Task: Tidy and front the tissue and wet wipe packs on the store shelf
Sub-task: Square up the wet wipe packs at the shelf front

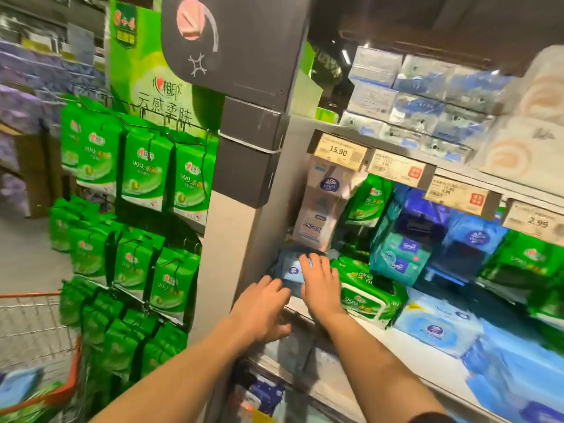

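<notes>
blue pack; green wipes; orange cart

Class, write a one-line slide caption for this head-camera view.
Both hands, left and right, rest on a small blue pack at the shelf's left end, beside green wet wipe packs.

A: Middle of the frame, low on the shelf, a small dark-blue pack lies flat at the left end, pale label up.

B: And right of it, the green wet wipe pack?

A: Flat too, white lid panel facing out, tipped slightly toward the front edge. Above the blue one, a pale pink pack stands upright against the side wall.

B: Further right?

A: A teal pack leaning at an angle, then a light-blue wipes pack lying flat at the front edge. Lower right is blurred blue packs, no detail readable.
</notes>
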Available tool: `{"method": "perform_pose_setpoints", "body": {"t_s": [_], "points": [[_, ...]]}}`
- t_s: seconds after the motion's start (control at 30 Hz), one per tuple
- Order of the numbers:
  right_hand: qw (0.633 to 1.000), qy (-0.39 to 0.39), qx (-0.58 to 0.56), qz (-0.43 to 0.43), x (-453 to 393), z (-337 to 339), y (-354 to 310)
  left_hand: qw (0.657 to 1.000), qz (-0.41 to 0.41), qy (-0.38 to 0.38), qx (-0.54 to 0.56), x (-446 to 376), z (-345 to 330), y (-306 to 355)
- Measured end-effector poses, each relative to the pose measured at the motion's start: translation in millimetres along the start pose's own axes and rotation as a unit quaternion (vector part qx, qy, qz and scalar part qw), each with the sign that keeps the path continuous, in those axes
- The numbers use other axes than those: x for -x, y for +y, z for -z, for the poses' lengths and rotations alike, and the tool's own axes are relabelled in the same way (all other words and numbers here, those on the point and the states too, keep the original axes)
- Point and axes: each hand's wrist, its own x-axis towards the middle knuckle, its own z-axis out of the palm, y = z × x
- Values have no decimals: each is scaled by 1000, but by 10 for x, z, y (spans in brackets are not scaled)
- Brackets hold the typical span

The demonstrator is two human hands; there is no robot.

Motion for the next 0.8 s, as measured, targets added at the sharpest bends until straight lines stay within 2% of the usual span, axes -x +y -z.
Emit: {"method": "perform_pose_setpoints", "body": {"t_s": [0.2, 0.37, 0.6, 0.73, 0.8], "points": [[999, -13, -16, -49, -324, -190, -94, 1000, 4, -6, -2, -91, -15, -76], [995, -91, -17, -33, -480, -324, -189, 1000, 8, 1, 5, -111, -91, -227], [992, -116, -35, -27, -487, -325, -123, 1000, 13, 22, 9, -146, 3, -157], [994, -70, -85, -19, -305, -235, 25, 999, 21, 38, 9, -154, 87, -140], [992, -73, -105, -8, -190, -122, 109, 999, 25, 48, 7, -152, 147, -101]]}}
